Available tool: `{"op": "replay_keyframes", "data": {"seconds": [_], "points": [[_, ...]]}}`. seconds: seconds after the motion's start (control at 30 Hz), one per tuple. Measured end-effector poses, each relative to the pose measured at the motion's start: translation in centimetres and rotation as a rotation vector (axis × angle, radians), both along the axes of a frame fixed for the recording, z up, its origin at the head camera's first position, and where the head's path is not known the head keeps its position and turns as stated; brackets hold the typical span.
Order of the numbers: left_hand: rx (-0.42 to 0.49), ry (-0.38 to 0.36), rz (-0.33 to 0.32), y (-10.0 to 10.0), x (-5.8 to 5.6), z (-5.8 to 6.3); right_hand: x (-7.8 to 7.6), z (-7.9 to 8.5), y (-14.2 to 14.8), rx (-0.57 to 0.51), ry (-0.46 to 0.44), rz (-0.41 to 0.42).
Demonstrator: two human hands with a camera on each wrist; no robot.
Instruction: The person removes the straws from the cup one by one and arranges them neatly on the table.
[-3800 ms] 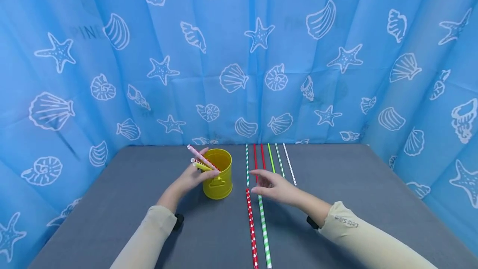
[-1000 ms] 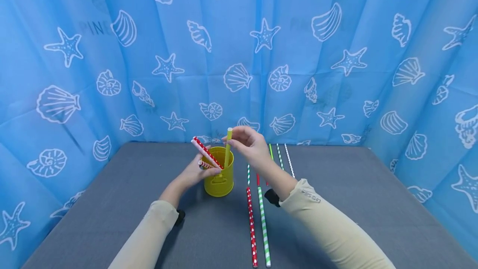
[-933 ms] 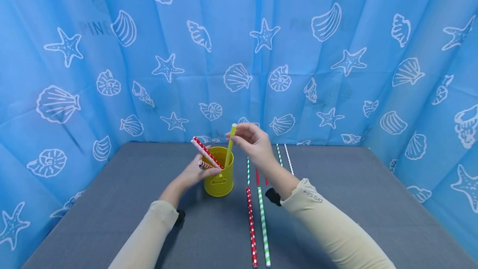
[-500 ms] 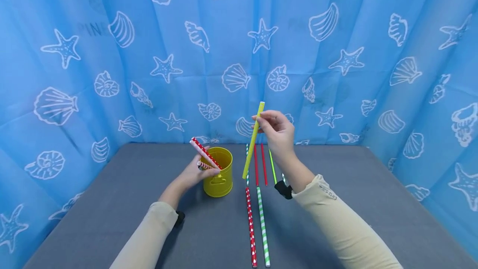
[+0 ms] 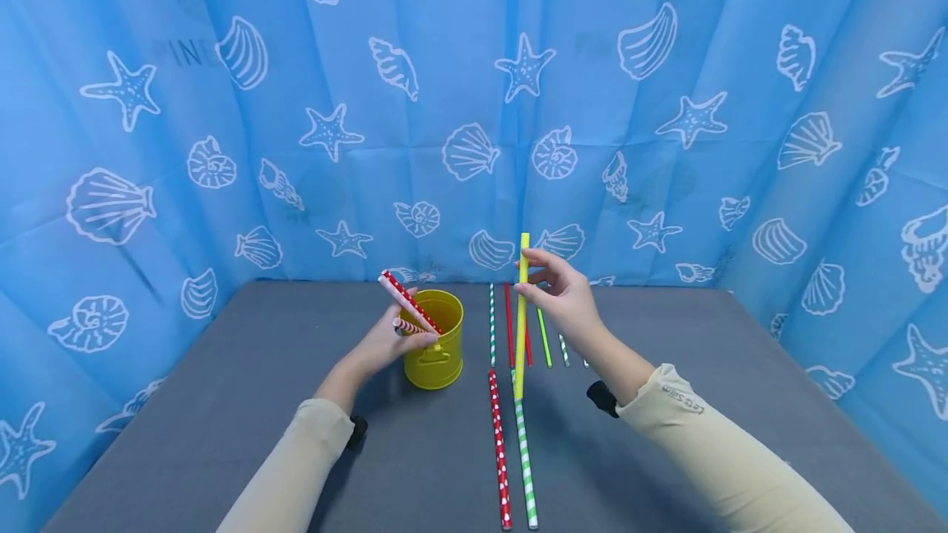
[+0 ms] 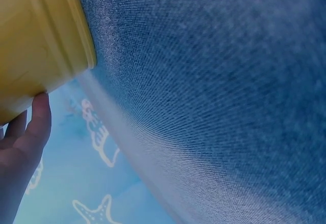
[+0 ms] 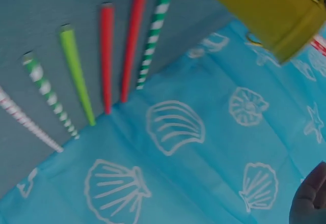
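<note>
My left hand (image 5: 381, 345) holds the yellow bucket (image 5: 435, 370) by its side, with the thumb at the rim. In the left wrist view, fingertips press against the bucket's wall (image 6: 43, 35). A red dotted straw (image 5: 411, 300), a pale pink one and a red-and-white striped straw (image 5: 407, 327) lean out of the bucket on the left. Between thumb and fingers my right hand (image 5: 569, 298) pinches a yellow straw (image 5: 521, 344), nearly upright. Its lower end overlaps the green-and-white striped straw (image 5: 527, 467) in the head view; whether they touch I cannot tell.
A red straw with white marks (image 5: 499, 459) lies at the near side of the grey table (image 5: 296, 352). Farther back lies a row of straws, including a green striped one (image 5: 492, 323), a red one (image 5: 509, 323) and a lime one (image 7: 76, 76). A blue shell-patterned curtain (image 5: 474, 105) surrounds the table.
My right hand, first not holding anything, has drawn the yellow straw out of the bucket, carried it right and lowered it over the straws on the table. The left hand keeps hold of the bucket.
</note>
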State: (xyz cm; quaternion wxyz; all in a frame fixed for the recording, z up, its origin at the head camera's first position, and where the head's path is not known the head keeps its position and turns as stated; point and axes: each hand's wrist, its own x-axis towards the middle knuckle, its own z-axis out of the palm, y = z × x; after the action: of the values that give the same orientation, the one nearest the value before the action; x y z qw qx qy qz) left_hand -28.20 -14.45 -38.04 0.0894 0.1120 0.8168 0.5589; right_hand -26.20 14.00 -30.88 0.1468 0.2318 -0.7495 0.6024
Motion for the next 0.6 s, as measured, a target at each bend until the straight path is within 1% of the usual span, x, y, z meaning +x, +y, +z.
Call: {"op": "replay_keyframes", "data": {"seconds": [0.17,0.3,0.5,0.6], "points": [[-0.001,0.005,0.001,0.2,-0.1,-0.1,0.4,-0.9,1.2,0.136,-0.040,0.030],[0.002,0.014,-0.004,0.1,-0.1,-0.1,1.0,-1.6,2.1,0.221,-0.061,0.041],[-0.011,0.006,-0.006,-0.1,-0.4,-0.2,1.4,-3.2,3.3,0.286,-0.071,0.045],[-0.011,-0.002,-0.006,-0.1,-0.4,-0.4,1.6,-4.0,3.7,0.310,-0.079,0.068]]}}
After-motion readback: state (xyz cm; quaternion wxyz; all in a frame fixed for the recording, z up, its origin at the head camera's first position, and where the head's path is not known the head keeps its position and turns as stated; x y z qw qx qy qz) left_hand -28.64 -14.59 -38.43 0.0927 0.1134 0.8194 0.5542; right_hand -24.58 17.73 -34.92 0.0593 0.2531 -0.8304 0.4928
